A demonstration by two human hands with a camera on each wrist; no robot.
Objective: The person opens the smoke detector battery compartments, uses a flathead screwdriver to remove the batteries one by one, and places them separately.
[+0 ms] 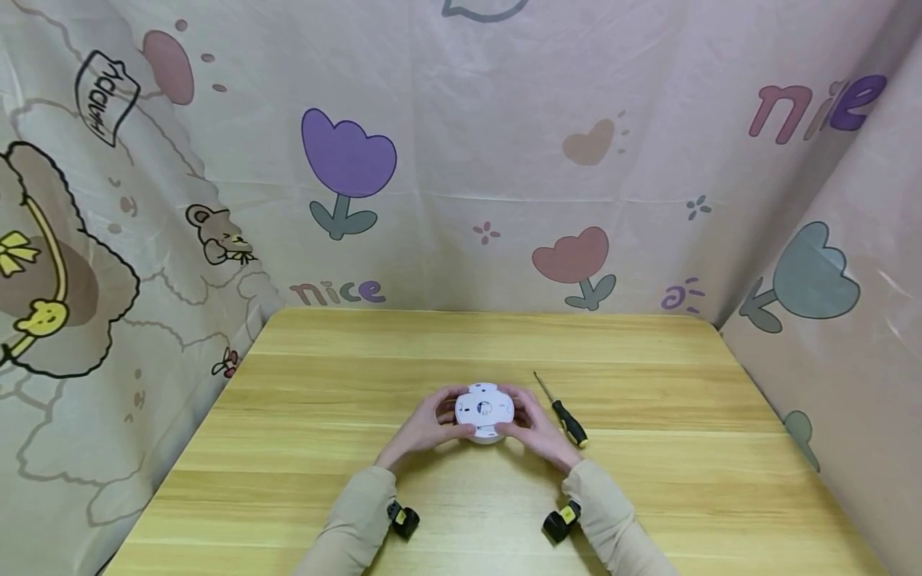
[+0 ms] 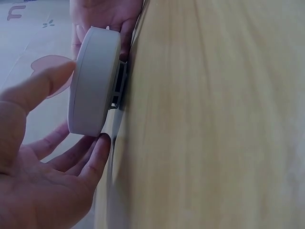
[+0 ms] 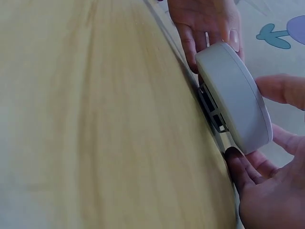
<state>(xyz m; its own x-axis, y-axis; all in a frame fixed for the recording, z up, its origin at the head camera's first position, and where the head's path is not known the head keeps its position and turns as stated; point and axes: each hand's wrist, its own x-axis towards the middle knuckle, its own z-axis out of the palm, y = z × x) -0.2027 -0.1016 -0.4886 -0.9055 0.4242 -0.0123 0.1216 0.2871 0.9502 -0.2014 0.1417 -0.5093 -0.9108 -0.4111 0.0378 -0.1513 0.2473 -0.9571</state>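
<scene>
A round white smoke detector point(image 1: 485, 410) is held between both hands over the middle of the table, its flat plate with small slots and a centre hole facing up. My left hand point(image 1: 434, 422) grips its left edge, thumb at the near rim and fingers round the far side. On the opposite edge, my right hand point(image 1: 536, 426) grips it the same way. Both wrist views show the detector's smooth side wall point(image 2: 95, 81) and a dark slotted vent part point(image 3: 212, 109) projecting from its underside, close over the tabletop.
A screwdriver point(image 1: 569, 422) with a black and yellow handle lies just right of the right hand, tip pointing away. The wooden table point(image 1: 324, 480) ends at a patterned cloth point(image 1: 461, 256) at the back and sides. Small black wrist cameras point(image 1: 405, 522) sit at both sleeves.
</scene>
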